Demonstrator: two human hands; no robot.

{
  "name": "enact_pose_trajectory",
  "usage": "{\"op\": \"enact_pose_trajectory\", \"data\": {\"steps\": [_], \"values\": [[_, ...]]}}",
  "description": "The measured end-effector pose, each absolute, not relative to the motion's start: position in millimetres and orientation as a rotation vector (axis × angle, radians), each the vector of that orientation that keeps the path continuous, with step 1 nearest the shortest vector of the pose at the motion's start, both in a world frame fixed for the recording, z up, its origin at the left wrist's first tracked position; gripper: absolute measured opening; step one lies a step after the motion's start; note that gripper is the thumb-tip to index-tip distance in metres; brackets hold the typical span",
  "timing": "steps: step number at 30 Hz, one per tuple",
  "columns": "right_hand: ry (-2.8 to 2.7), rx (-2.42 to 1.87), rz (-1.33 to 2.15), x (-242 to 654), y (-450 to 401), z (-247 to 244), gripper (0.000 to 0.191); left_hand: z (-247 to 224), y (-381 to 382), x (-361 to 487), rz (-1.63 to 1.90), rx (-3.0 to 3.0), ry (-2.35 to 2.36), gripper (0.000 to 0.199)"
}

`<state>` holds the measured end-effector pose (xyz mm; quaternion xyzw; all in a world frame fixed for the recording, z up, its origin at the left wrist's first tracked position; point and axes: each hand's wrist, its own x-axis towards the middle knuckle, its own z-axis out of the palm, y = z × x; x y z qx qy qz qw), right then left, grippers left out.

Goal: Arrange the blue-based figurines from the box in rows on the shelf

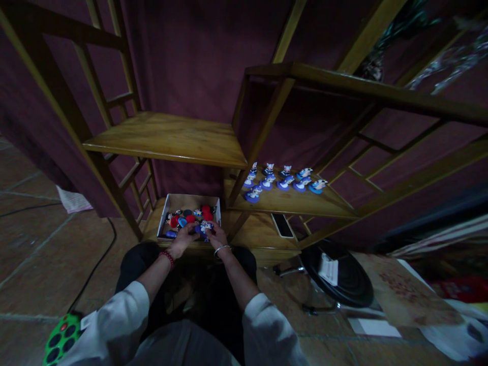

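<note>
A small purple-and-white figurine (205,227) is held between my two hands, over the front edge of an open cardboard box (163,216). My left hand (183,240) has its fingertips closed on the figurine's left side, and a red bead bracelet is on that wrist. From the right, my right hand (216,238) pinches the same figurine; a silver bracelet circles this wrist. Inside the box lie several red, blue and dark figurines (189,218). Several purple-based figurines (285,183) stand in rows on the wooden shelf (328,205) to the right.
A phone (282,225) lies on the lower shelf. Above the box is a higher wooden shelf (168,137). Slanted wooden posts divide the rack. To the right stands a black round stool (339,274); a green object (61,338) with dark round pads is at lower left.
</note>
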<state>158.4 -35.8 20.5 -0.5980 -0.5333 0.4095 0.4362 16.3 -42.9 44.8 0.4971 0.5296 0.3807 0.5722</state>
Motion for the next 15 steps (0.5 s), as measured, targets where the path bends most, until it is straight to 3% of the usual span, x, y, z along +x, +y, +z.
{"op": "enact_pose_trajectory", "data": {"steps": [15], "values": [[-1.327,-1.352,0.983,154,-49,66,0.033,78,-59,12,1.018,1.145,1.122,0.051]]}}
